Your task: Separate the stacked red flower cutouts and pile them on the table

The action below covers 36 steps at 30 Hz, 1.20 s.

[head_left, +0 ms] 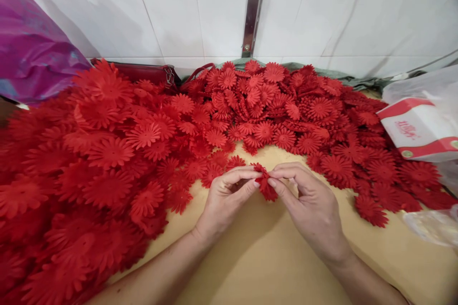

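Between my two hands, above the yellowish table [250,257], is a small red flower piece [266,186]. The thumb and fingertips of my left hand [227,195] pinch its left side. My right hand [309,202] grips the right side between thumb and fingers. The piece's petals point up and down; its centre is partly covered by my fingertips. Heaps of red petal flowers [110,152] lie on the left and curve round behind my hands to the right.
A purple bag [32,38] stands at the far left, beside a dark red purse [143,72]. At the right are a white and red box [420,128] in clear plastic and a plastic wrapper [432,226]. A metal bracket [254,14] is on the tiled wall.
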Tool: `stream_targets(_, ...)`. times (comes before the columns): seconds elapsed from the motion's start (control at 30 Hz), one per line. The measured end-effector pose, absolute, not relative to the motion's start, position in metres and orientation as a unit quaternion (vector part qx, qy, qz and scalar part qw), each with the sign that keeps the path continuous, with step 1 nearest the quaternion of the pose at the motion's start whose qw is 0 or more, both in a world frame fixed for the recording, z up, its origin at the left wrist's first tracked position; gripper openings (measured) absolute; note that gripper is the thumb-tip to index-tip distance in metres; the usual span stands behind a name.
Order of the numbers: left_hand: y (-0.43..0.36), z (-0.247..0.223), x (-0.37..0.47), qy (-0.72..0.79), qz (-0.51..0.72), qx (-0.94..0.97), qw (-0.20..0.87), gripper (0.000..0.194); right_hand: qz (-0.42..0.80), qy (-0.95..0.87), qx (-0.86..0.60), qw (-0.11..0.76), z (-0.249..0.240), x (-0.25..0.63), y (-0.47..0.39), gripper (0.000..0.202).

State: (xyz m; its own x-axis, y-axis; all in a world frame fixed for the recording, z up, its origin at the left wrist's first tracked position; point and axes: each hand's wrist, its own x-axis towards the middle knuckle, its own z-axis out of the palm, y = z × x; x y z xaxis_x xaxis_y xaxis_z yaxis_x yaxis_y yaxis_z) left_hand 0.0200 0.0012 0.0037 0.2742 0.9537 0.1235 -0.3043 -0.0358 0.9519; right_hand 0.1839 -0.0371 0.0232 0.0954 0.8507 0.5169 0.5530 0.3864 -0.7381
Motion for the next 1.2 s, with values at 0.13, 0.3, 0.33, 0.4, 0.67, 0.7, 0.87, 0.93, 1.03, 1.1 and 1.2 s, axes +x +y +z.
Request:
stream_targets(0.13,0.001,0.006,0.021,0.328,0.494,0.508,0.625,0.010,0.176,-0.656,-0.537,0.500,0.026,0.188,-0.036,0.007)
stream_targets(0.3,0.003,0.006,0.021,0.315,0.482,0.502,0.645,0.010,0.177,-0.663,-0.534,0.493,0.028,0.189,-0.038,0.009)
stream_targets(0.33,0.003,0.006,0.021,0.313,0.481,0.500,0.648,0.009,0.181,-0.662,-0.534,0.494,0.028,0.189,-0.038,0.010)
stream_targets(0.4,0.003,0.006,0.020,0.313,0.477,0.498,0.654,0.010,0.192,-0.655,-0.536,0.497,0.027,0.188,-0.038,0.010)
stream_targets(0.67,0.002,0.008,0.020,0.294,0.459,0.480,0.687,0.019,0.223,-0.599,-0.564,0.523,0.022,0.190,-0.038,0.011)
stream_targets(0.7,0.002,0.007,0.020,0.290,0.460,0.472,0.694,0.019,0.225,-0.587,-0.571,0.528,0.022,0.192,-0.037,0.012)
stream_targets(0.87,0.003,-0.004,0.018,0.270,0.496,0.397,0.724,0.019,0.209,-0.514,-0.615,0.560,0.023,0.204,-0.032,0.015)
stream_targets(0.93,0.004,-0.005,0.019,0.262,0.503,0.369,0.736,0.017,0.195,-0.528,-0.618,0.549,0.024,0.205,-0.032,0.014)
stream_targets(1.03,0.006,-0.004,0.020,0.263,0.519,0.322,0.747,0.014,0.129,-0.585,-0.609,0.520,0.024,0.202,-0.033,0.009)
stream_targets(1.1,0.007,-0.003,0.020,0.262,0.530,0.290,0.753,0.014,0.093,-0.623,-0.592,0.502,0.024,0.199,-0.033,0.005)
stream_targets(1.2,0.009,-0.002,0.019,0.256,0.529,0.280,0.759,0.014,0.105,-0.664,-0.561,0.482,0.024,0.196,-0.033,0.009)
